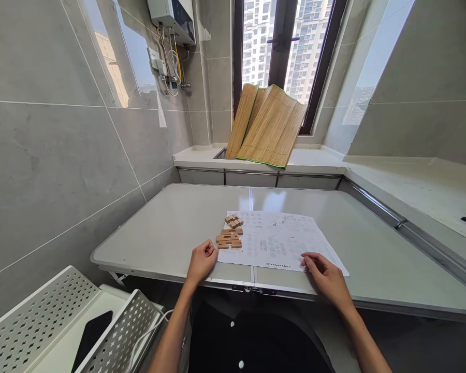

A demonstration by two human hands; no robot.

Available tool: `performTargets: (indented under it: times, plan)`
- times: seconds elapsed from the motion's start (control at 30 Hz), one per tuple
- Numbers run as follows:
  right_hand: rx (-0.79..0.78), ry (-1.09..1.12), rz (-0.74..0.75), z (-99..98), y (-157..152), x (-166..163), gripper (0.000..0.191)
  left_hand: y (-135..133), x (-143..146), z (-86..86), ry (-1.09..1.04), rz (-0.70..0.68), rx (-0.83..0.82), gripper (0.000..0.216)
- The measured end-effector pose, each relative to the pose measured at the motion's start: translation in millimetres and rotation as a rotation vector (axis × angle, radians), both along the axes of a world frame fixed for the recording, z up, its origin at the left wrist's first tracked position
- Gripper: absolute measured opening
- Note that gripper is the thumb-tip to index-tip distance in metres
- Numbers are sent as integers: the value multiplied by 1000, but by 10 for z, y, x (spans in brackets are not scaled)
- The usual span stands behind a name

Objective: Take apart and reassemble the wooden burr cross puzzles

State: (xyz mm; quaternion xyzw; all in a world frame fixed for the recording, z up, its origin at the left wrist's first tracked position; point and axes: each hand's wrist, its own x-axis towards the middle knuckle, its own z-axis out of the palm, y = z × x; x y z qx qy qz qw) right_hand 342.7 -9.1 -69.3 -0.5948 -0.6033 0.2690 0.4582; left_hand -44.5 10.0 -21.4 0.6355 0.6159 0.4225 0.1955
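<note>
Loosely fisted left hand (pixel 202 260) near wooden pieces (pixel 230 238), empty, right hand (pixel 326 277) flat on paper (pixel 279 239), empty

Bamboo mats (pixel 270 129) against window (pixel 283 46) — perforated rack (pixel 42 316) (lower left), water heater (pixel 173 18).

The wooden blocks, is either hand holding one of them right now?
No, the wooden blocks lie on the table beside the paper sheet, apart from the left hand and right hand.

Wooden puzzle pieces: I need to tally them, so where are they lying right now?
In the head view, the wooden puzzle pieces lie on the table at the printed sheet's left edge, just beyond the left hand.
</note>
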Motion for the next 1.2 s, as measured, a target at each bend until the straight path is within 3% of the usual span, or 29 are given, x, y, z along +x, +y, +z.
performTargets:
  times: [1.2]
  plan:
    - [-2,36,22,52,-8,-38,44,-10,7,24,-10,5,1,22]
